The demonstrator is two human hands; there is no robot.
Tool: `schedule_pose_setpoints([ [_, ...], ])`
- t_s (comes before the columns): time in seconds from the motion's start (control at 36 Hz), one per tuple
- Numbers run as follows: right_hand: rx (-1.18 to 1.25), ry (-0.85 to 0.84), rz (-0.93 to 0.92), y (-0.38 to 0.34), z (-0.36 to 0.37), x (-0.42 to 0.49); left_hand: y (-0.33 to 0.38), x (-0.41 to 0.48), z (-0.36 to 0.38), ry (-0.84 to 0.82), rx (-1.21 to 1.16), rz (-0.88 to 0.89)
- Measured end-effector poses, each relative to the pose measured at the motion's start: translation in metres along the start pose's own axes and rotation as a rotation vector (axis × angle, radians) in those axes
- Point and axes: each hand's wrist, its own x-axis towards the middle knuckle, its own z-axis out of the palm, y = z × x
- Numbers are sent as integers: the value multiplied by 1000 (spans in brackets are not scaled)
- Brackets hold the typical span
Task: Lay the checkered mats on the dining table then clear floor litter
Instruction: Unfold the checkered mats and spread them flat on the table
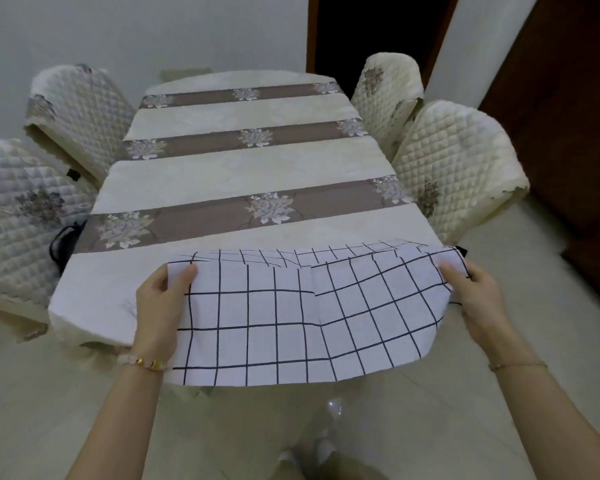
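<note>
Both hands (160,299) (471,296) pinch checkered mat (291,317) | overhanging table (222,174) near edge

The left forearm (125,410) and right forearm (548,410) reach forward, bare and spread wide apart. The left hand (161,303) pinches one side edge of the checkered mat (274,317), thumb on top and fingers hidden beneath. The right hand (471,296) pinches the opposite edge the same way.
</note>
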Motion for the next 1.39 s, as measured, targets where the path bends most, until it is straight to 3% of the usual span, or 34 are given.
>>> schedule_pose_setpoints([
  [0.22, 43, 246, 26, -1, -65, -47, 4, -4, 88, -289, 76, 57],
  [0.47, -11, 490, 218, 53, -157, -89, -13, -52, 194, -664, 194, -41],
  [0.75, 8, 597, 456, 120, -264, -86, -38, -110, 340, -885, 302, -38],
  [1.08, -2, 641, 472, 119, -416, -9, -35, -159, 522, -976, 360, -34],
  [1.39, -18, 717, 405, 96, -506, 123, 1, -129, 705, -963, 250, 86],
])
